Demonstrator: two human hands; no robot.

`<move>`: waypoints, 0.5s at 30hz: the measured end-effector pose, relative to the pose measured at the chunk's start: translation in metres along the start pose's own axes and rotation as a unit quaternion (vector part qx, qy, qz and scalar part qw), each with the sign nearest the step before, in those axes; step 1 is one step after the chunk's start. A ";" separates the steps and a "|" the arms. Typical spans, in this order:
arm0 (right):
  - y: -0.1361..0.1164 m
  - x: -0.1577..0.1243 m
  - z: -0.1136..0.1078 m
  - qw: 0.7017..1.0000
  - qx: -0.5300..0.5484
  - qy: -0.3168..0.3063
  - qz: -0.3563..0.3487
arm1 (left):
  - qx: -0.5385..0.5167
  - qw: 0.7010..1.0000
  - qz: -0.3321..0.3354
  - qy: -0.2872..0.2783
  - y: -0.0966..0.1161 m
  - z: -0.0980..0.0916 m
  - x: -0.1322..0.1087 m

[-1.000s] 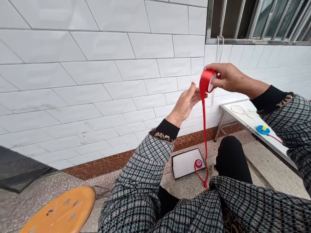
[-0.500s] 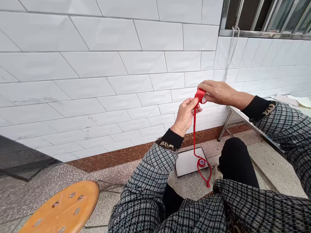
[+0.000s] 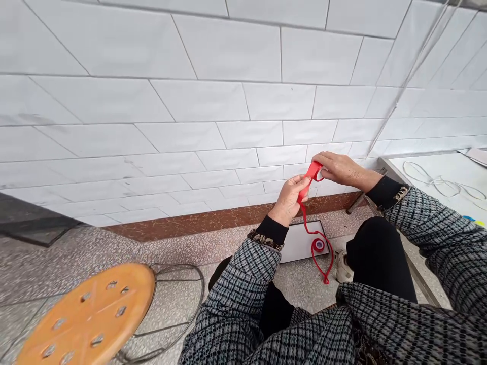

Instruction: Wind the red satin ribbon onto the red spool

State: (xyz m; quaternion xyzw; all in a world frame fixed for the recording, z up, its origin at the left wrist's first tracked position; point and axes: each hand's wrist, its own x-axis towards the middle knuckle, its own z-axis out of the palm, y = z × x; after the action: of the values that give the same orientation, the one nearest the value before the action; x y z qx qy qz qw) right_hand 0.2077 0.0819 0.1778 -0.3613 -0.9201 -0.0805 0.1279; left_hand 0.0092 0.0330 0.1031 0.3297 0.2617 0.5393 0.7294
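Note:
My right hand [image 3: 342, 169] grips a roll of red ribbon [image 3: 315, 170] in front of the white tiled wall. My left hand [image 3: 291, 198] pinches the ribbon just below the roll, fingers closed on the strip. The loose red ribbon tail [image 3: 322, 256] hangs down and loops on the floor. A second small red spool [image 3: 318, 245] lies on a white flat board [image 3: 299, 242] with a dark rim on the floor. Both forearms wear checked grey sleeves with black cuffs.
An orange round stool [image 3: 89, 317] with a wire frame stands at the lower left. A metal-legged table [image 3: 437, 175] at the right carries white cord and a blue spool [image 3: 468, 218]. My black-trousered knee [image 3: 375, 253] is between them. A dark panel leans at far left.
Both hands came down and together; the left hand, open before, has closed on the ribbon below the roll. The view tipped downward and shifted, and the window left the picture.

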 end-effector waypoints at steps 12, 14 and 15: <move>0.007 -0.021 0.120 0.955 0.278 0.048 0.095 | -0.027 0.998 0.012 0.060 -0.039 -0.042 0.004; 0.008 -0.026 0.126 0.936 0.322 0.053 0.129 | -0.002 0.998 0.000 0.070 -0.041 -0.042 0.004; 0.009 -0.028 0.127 0.927 0.341 0.053 0.145 | 0.003 0.998 0.001 0.069 -0.041 -0.041 0.004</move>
State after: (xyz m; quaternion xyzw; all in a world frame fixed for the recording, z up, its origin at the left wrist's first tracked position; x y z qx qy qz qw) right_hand 0.2112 0.1009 0.0485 -0.4202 -0.8217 0.2384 0.3022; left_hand 0.0048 0.0370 0.0451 0.2942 0.3129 0.5607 0.7079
